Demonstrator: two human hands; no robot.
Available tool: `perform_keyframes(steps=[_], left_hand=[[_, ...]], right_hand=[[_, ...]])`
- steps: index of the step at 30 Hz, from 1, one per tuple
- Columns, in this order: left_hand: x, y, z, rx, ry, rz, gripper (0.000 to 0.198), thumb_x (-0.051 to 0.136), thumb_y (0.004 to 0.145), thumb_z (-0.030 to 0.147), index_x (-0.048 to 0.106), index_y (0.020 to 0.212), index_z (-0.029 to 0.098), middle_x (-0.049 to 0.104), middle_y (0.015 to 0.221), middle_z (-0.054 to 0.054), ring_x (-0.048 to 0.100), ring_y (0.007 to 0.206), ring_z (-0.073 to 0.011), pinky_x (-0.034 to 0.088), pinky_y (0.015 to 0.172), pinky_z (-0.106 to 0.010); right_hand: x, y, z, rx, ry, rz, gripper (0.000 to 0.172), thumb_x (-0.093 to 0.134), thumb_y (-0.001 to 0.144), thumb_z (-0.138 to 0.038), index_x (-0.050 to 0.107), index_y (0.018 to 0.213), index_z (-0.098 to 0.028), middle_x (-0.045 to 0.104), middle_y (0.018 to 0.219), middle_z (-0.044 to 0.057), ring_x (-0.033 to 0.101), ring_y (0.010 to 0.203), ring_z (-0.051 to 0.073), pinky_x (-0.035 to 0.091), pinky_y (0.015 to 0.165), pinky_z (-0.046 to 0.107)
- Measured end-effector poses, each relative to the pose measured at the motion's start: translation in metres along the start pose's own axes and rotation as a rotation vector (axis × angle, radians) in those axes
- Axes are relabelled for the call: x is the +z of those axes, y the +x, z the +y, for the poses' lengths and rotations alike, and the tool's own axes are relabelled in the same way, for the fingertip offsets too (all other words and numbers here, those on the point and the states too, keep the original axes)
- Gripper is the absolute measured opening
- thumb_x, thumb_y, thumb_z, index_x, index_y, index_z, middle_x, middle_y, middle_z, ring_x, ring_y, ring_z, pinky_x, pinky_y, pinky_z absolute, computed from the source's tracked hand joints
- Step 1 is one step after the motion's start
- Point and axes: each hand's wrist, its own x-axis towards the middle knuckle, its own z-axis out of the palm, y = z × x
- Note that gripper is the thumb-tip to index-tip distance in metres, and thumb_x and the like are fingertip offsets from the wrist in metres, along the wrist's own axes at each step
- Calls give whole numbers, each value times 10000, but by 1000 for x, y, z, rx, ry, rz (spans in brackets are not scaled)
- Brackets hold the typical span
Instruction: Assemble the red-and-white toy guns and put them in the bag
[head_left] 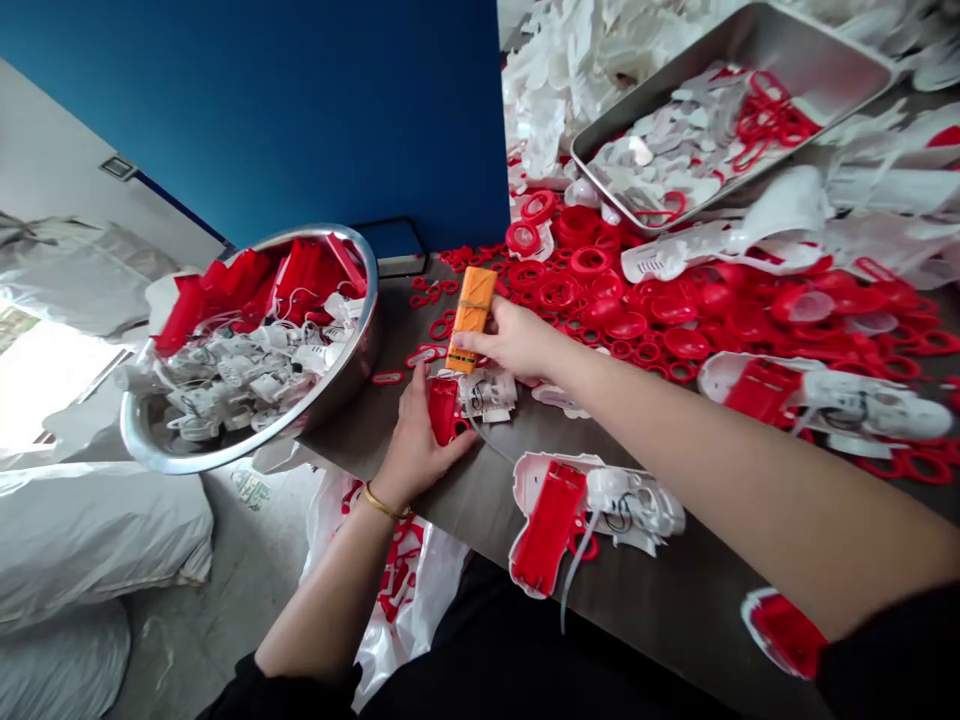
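In the head view my right hand (517, 342) is closed round an orange block (472, 315) with a dark band about its middle. The block's lower end meets the top of a red and white plastic assembly. My left hand (420, 440) grips that assembly by its red part (442, 408), thumb along the near side, fingers behind. White mechanism (489, 395) with a wire sits on its right. Nearer to me lies a half-shell (531, 575) holding a red box, a white mechanism and a loose grey wire. What the block's tip touches is hidden.
A metal bowl (367, 290) of red and white parts stands at the left. Red rings and cups (600, 290) cover the table's right side, below a metal tray (847, 75). A blue panel (300, 110) rises behind. A bag of red parts (397, 570) hangs below the edge.
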Motion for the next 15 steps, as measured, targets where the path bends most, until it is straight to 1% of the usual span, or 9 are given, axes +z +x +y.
perform_keyframes(steps=[2,5,8,12,15], left_hand=[[-2,1,-4,12,-27,-31,1113,717,733,496,-31,1507,215,274,1503,-219,314,1382,-357,290,1103,-573],[-4,3,-7,36,-47,-67,1121,715,735,512,-47,1509,236,249,1519,-210,302,1387,-365,292,1102,-576],[-5,5,-9,66,-65,-80,1117,712,736,523,-42,1511,243,244,1524,-200,299,1389,-361,295,1107,-565],[-6,7,-9,60,-83,-95,1131,725,730,507,-48,1511,241,261,1520,-191,303,1387,-347,285,1119,-554],[-6,6,-9,53,-84,-90,1127,726,729,507,-37,1513,236,280,1509,-192,318,1377,-345,286,1118,-553]], right_hand=[[13,21,6,45,-24,-51,331,751,739,-308,555,986,-205,700,955,44,691,845,200,582,770,384],[23,33,13,125,54,-96,342,763,731,-305,545,973,-199,703,935,45,698,791,194,591,717,372],[22,34,19,139,115,-103,324,761,738,-302,555,968,-205,708,922,36,697,783,186,593,709,360],[18,31,22,131,70,-62,345,775,718,-356,582,967,-214,711,895,39,695,781,197,589,738,380],[17,30,21,144,40,-57,325,753,741,-353,582,975,-207,715,905,49,698,777,211,588,731,405]])
